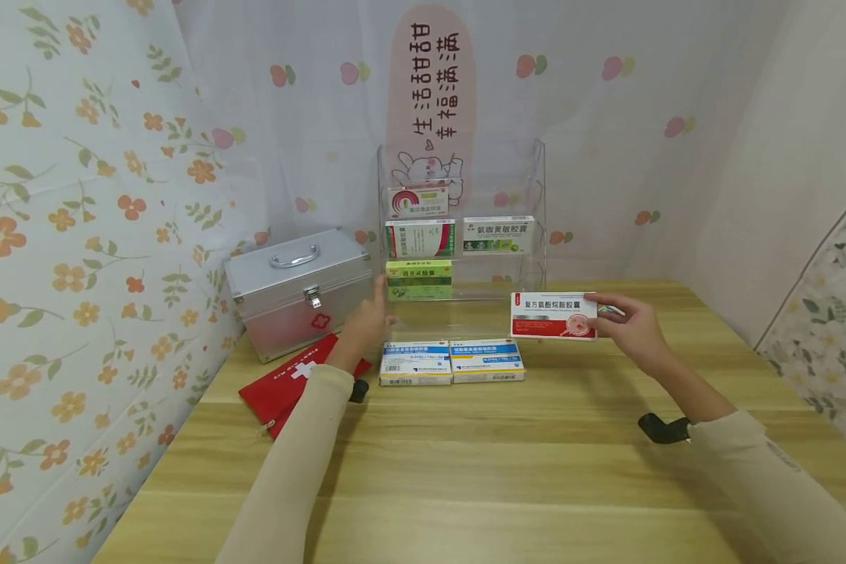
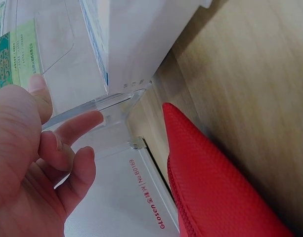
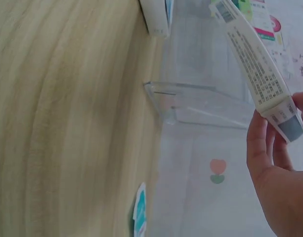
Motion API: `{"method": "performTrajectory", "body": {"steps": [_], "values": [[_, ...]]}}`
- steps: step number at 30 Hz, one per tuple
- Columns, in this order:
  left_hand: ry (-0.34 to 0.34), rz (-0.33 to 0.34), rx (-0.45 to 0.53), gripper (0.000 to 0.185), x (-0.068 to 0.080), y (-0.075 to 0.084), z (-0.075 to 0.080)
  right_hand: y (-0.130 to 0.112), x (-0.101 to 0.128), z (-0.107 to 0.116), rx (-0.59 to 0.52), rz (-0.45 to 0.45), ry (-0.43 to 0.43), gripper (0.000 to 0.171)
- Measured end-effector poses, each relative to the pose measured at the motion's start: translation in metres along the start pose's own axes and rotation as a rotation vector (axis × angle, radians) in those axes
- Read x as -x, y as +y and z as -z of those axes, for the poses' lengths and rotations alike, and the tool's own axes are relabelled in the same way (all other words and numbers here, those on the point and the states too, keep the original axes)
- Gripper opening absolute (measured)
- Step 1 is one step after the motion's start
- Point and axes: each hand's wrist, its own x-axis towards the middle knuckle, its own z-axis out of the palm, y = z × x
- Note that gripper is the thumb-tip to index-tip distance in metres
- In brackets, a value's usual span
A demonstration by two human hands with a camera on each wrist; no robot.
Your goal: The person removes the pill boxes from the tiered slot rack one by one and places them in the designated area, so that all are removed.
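Observation:
My right hand (image 1: pixel 630 325) pinches a white-and-red medicine box (image 1: pixel 553 316) by its right end, at the right front of the clear display rack (image 1: pixel 423 317). The right wrist view shows the box's printed narrow side tilted between thumb and fingers. At the rack's left side, my left hand (image 1: pixel 368 319) holds the edge, thumb in front and index finger along the outside. Just right of the index fingertip stands a green-and-yellow medicine box (image 1: pixel 419 280). Two blue-and-white medicine boxes, a left one (image 1: pixel 415 363) and a right one (image 1: pixel 487 360), sit side by side at the rack's lowest tier.
Higher tiers hold a white box with a red arc (image 1: pixel 418 202), a red-and-green box (image 1: pixel 420 239) and a white-and-green box (image 1: pixel 498 235). Left of the rack stand a silver case (image 1: pixel 299 290) and a red first aid pouch (image 1: pixel 289 384) on the wooden table (image 1: pixel 507 470). Patterned curtains enclose the table.

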Motion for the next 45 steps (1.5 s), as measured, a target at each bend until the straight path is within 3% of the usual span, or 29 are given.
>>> {"method": "performTrajectory", "body": {"steps": [8,22,29,39,45], "values": [[-0.01,-0.001,0.015,0.089,0.002,0.001,0.002,0.011,0.005,0.009,0.093,-0.072,-0.041,0.047],[0.011,-0.008,0.012,0.088,0.001,0.0,0.0,0.027,0.001,0.018,0.084,-0.223,-0.068,0.047],[0.009,0.001,-0.009,0.089,0.0,0.0,0.0,0.033,0.001,0.02,0.13,-0.339,-0.156,0.052],[-0.004,-0.007,0.048,0.094,0.0,-0.002,0.0,0.041,-0.003,0.02,0.198,-0.36,-0.246,0.053],[0.002,-0.02,0.041,0.098,0.001,-0.003,-0.002,0.045,-0.004,0.017,0.25,-0.393,-0.257,0.052]]}}
